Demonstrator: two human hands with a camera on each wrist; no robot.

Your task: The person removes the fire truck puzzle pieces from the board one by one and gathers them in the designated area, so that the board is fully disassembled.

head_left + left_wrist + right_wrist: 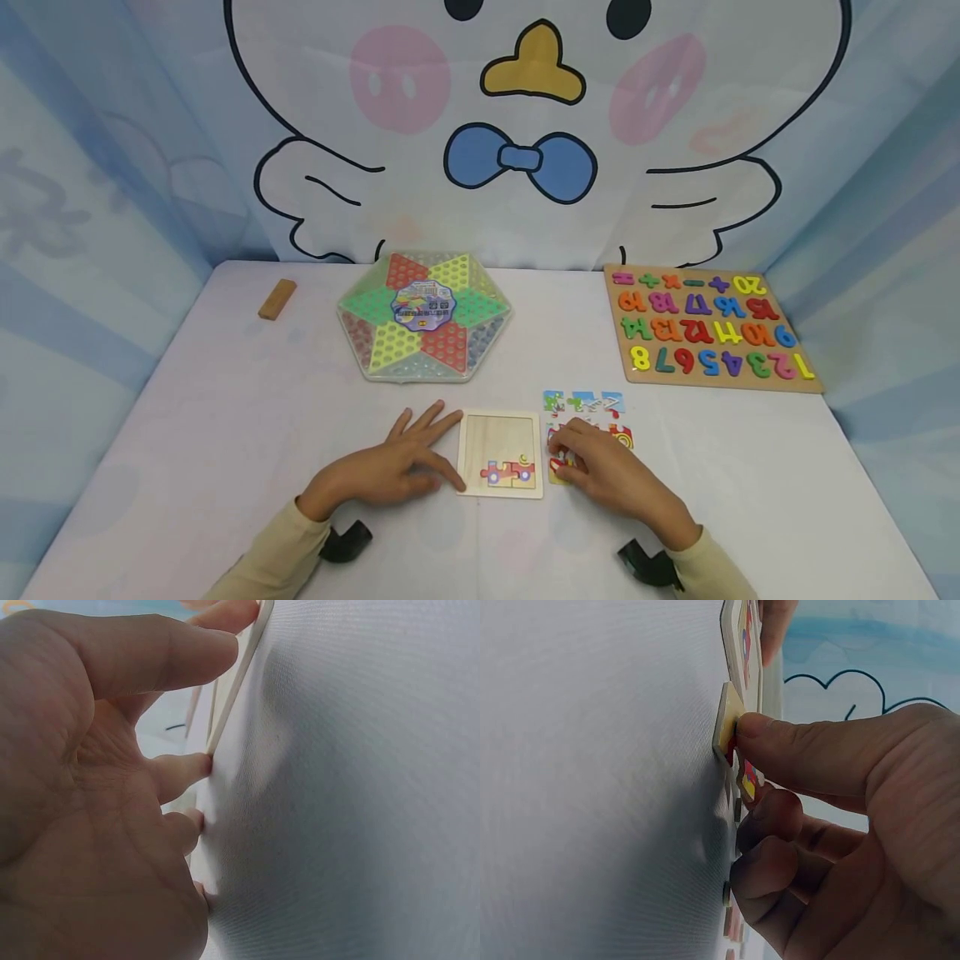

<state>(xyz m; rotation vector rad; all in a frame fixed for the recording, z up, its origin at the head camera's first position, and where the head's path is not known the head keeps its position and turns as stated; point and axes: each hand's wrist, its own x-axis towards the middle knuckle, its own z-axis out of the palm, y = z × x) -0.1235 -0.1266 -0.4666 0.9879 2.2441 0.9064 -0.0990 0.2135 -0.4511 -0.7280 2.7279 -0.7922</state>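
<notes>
A square wooden puzzle tray (491,437) lies on the white table, with joined pieces of a red and pink vehicle picture (508,474) in its lower right corner. Spread along the tray's left side, my left hand (390,469) touches the frame with thumb and index finger. My right hand (617,473) is just right of the tray, over a group of loose puzzle pieces (585,402) that it partly covers. In the right wrist view its thumb and fingers pinch a yellow-edged puzzle piece (726,724), tilted beside the tray.
Behind the tray lies a hexagonal Chinese checkers board (397,342) in clear wrapping. A wooden number board (628,367) with coloured digits is at the back right. At the back left lies a small wooden block (277,300). A printed curtain (525,225) hangs behind the table.
</notes>
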